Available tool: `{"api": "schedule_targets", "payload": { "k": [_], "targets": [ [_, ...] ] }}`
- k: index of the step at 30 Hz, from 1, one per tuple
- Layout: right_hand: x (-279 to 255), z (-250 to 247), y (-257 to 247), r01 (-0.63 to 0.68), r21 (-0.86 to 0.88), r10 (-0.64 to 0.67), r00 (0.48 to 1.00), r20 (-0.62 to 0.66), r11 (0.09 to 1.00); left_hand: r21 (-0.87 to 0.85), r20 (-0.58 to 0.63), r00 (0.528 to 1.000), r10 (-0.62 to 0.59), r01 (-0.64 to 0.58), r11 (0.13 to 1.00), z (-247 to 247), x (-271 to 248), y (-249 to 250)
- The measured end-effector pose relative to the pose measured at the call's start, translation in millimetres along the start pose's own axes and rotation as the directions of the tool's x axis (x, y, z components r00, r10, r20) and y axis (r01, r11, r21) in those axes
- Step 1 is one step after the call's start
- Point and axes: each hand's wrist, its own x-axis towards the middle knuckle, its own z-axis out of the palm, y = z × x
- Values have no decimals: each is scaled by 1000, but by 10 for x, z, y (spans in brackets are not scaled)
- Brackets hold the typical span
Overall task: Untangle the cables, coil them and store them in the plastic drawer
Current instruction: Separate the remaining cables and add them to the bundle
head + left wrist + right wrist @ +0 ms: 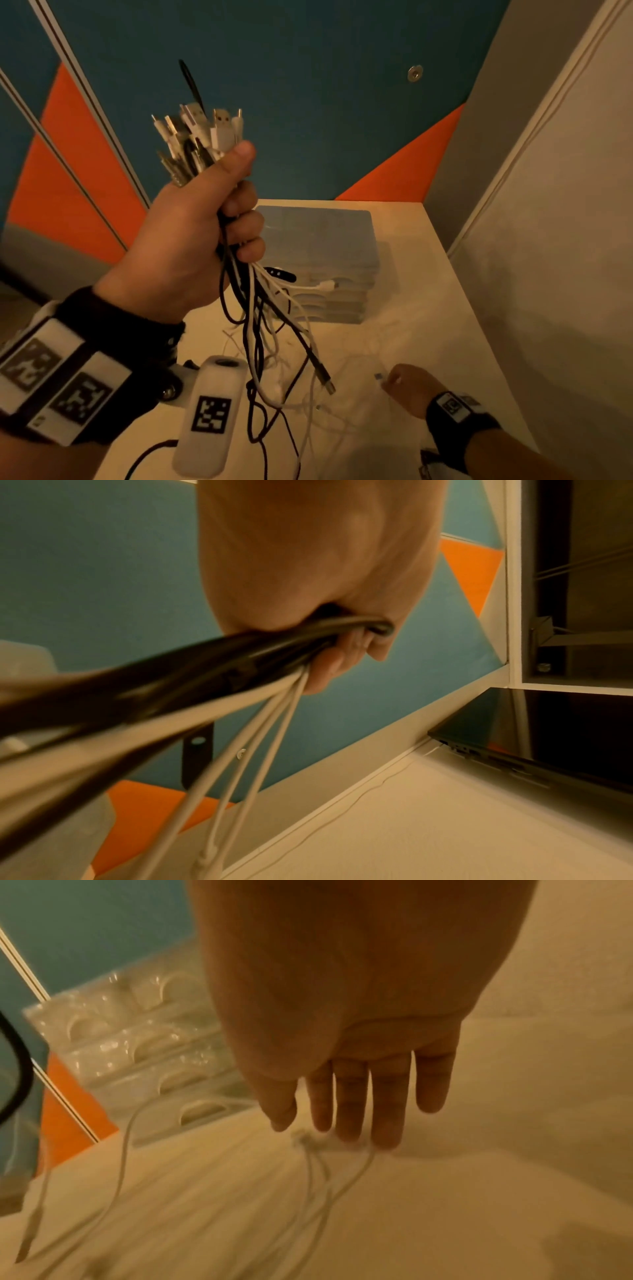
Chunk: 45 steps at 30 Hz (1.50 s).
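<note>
My left hand [239, 205] is raised above the table and grips a thick bundle of black and white cables [253, 308]. Their plugs [198, 133] stick up out of the fist and the long ends hang tangled down to the table. The left wrist view shows the same cables [205, 669] leaving the curled fingers [342, 647]. My right hand [388, 382] is low on the table with straight fingers [387, 1110]. Its fingertips touch down by the plug of a thin white cable [301, 1137]. The clear plastic drawer unit [325, 267] stands behind the hanging cables.
The white table [428, 308] ends at a blue and orange wall behind and a grey partition [548, 240] on the right. A closed dark laptop [548, 737] lies on a surface by the wall. Loose white cables [120, 1164] trail across the table towards the drawers [143, 1042].
</note>
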Motion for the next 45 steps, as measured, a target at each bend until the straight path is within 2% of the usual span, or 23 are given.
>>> {"api": "schedule_targets", "payload": {
  "k": [4, 6, 8, 10, 12, 15, 19, 21, 24, 26, 28, 31, 33, 36, 40, 42, 45],
  "targets": [
    [69, 252, -129, -4, -41, 3, 999, -33, 999, 33, 0, 1000, -13, 13, 999, -11, -32, -15],
    [65, 261, -109, 13, 2, -13, 999, -47, 1000, 49, 2, 1000, -7, 7, 999, -39, -40, -25],
    [38, 175, -63, 51, 131, -31, 989, -148, 990, 55, -1, 1000, 4, -3, 998, -71, -41, -39],
    [-20, -8, -18, 169, 326, -62, 948, -314, 930, 63, -9, 1000, 16, -16, 998, -98, -35, -61],
    [-128, -320, -54, 332, 437, -92, 870, -485, 836, 76, -16, 1000, 20, -19, 997, -115, -21, -96],
    [-412, -980, -259, 549, 516, -27, 702, -712, 658, 79, -13, 1000, 15, -14, 997, -101, 10, -155],
    [-919, -1764, -626, 767, 463, 80, 481, -873, 445, 88, -6, 1000, 28, -28, 996, -7, 52, -201],
    [-1116, -1951, -825, 842, 392, 31, 411, -911, 369, 96, 0, 999, 34, -34, 995, 42, 80, -246],
    [-1277, -1974, -1138, 889, 373, -117, 414, -903, 267, 113, 5, 999, 52, -52, 992, 147, 112, -375],
    [-1337, -1891, -1366, 901, 350, -217, 406, -888, 256, 142, 3, 998, 63, -63, 988, 232, 121, -489],
    [-1375, -1807, -1577, 917, 328, -264, 381, -886, 226, 154, 10, 998, 67, -68, 986, 327, 108, -588],
    [-1391, -1713, -1799, 925, 345, -304, 378, -875, 157, 138, 9, 998, 59, -60, 989, 440, 65, -656],
    [-1386, -1681, -1859, 918, 373, -308, 396, -865, 134, 122, -7, 998, 61, -60, 991, 498, 36, -655],
    [-1385, -1666, -1862, 889, 447, -311, 453, -835, 96, 112, -29, 996, 82, -78, 991, 548, 4, -646],
    [-1349, -1647, -1875, 868, 487, -325, 488, -810, 90, 87, -86, 992, 92, -85, 993, 538, 24, -692],
    [-1316, -1615, -1885, 867, 491, -358, 485, -798, 81, 85, -125, 989, 81, -71, 994, 530, 33, -703],
    [-1273, -1528, -1821, 874, 442, -457, 483, -747, 202, 127, -226, 970, 93, -65, 990, 505, 75, -638]
  ]
}}
